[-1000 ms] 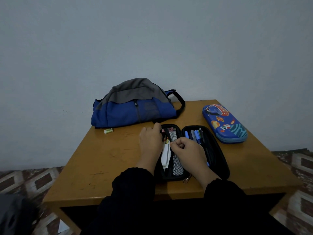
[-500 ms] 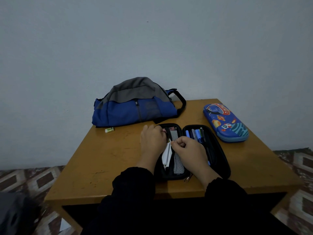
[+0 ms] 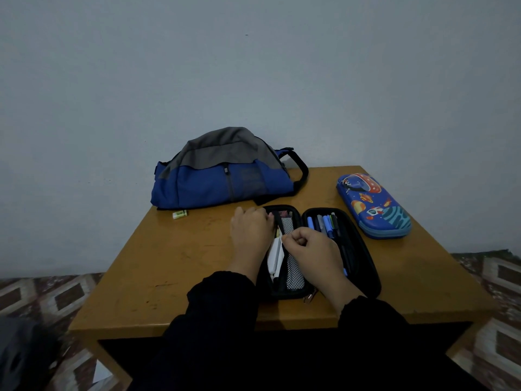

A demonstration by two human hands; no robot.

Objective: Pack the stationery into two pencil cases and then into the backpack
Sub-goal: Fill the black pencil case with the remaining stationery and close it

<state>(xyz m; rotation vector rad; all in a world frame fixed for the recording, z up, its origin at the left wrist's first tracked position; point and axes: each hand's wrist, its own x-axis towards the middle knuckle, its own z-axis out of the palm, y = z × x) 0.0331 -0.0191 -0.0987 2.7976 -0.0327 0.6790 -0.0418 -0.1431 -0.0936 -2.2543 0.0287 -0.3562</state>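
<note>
Centre frame: our left hand [image 3: 251, 235] and right hand [image 3: 311, 251] pinch items in the open black zip pencil case [image 3: 363, 261]; blue pens [image 3: 328, 225] fill its right half. Closed blue space-print case [image 3: 373, 206] right, blue-grey backpack [image 3: 222, 176] behind. No legible text.

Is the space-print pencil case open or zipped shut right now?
Shut. The space-print pencil case lies flat on the table, its halves together, nothing showing inside.

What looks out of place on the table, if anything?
One small eraser lies loose on the table, in front of the backpack, apart from the open black case where both hands work. Nothing looks spilled or damaged.
</note>
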